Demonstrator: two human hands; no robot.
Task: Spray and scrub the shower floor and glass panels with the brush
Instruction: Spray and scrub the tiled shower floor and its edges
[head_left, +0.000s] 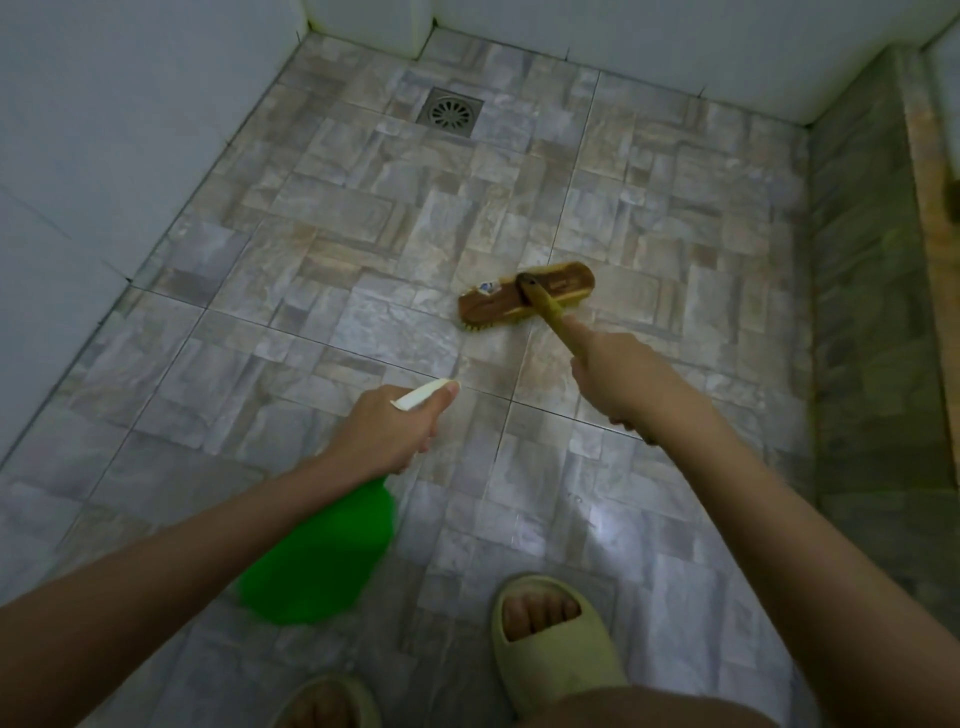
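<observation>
A wooden scrub brush (524, 299) with yellow bristles rests bristles-down on the grey stone-pattern shower floor (363, 234), near the middle. My right hand (618, 379) is shut on its yellow handle, just behind the head. My left hand (389, 426) grips a green spray bottle (322, 561) by its neck. The bottle's white nozzle (423, 395) points forward toward the floor in front of the brush. The bottle's trigger is hidden by my fingers.
A square metal drain (450, 111) sits near the far wall. White tiled walls (104, 130) close the left and back. A raised stone curb (878, 312) runs along the right. My feet in pale slippers (550, 644) stand at the bottom.
</observation>
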